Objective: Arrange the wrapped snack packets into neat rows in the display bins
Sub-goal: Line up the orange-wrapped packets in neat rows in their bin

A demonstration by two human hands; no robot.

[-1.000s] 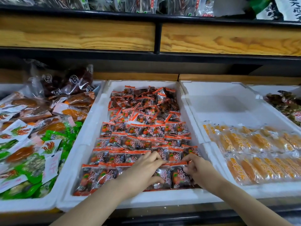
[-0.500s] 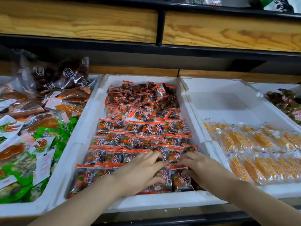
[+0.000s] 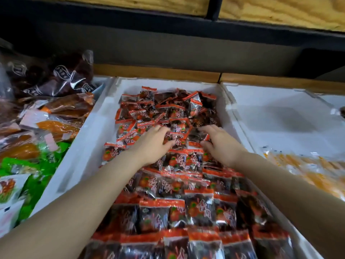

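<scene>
A white foam bin holds many small red-and-dark snack packets. The near packets lie in rows; the far ones sit in a loose heap. My left hand reaches over the rows to the edge of the heap, fingers extended and resting on packets. My right hand lies beside it on the right, fingers spread flat over dark packets near the bin's right wall. Neither hand plainly grips a packet; the image is blurred by motion.
To the left lies a bin of mixed green, orange and dark bagged snacks. To the right is a second white foam bin with orange packets at its near end. A dark shelf with wooden fronts overhangs the back.
Both hands left the front row and moved forward to the loose heap in the middle of the bin. The camera dipped down and closer to the bin.
</scene>
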